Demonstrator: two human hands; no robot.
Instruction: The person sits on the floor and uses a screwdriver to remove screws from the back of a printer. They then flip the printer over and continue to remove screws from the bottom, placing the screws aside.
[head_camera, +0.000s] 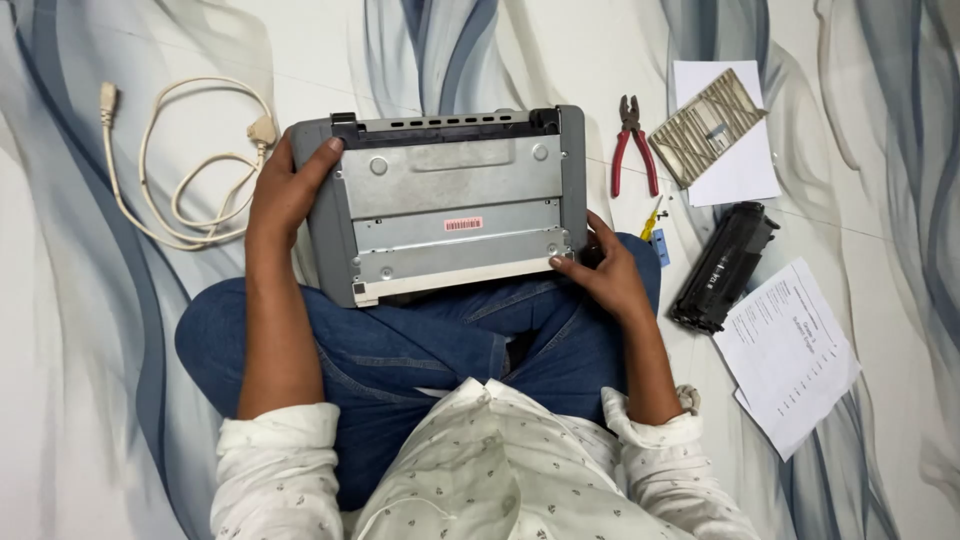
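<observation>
On a marbled floor (60, 400), left hand (285, 190) and right hand (605, 270) each grip closed on one grey printer (450, 200); one pliers (632, 145) nearby.

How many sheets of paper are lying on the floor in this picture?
3 visible. One blank sheet lies at upper right under a ribbed tray. Two overlapping printed sheets lie at lower right beside the black cartridge. More may be hidden beneath.

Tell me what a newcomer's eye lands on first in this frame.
A grey printer turned underside-up on the person's lap, gripped by the left hand at its far left corner and the right hand at its near right corner. To the right lie red-handled pliers and a black toner cartridge.
</observation>
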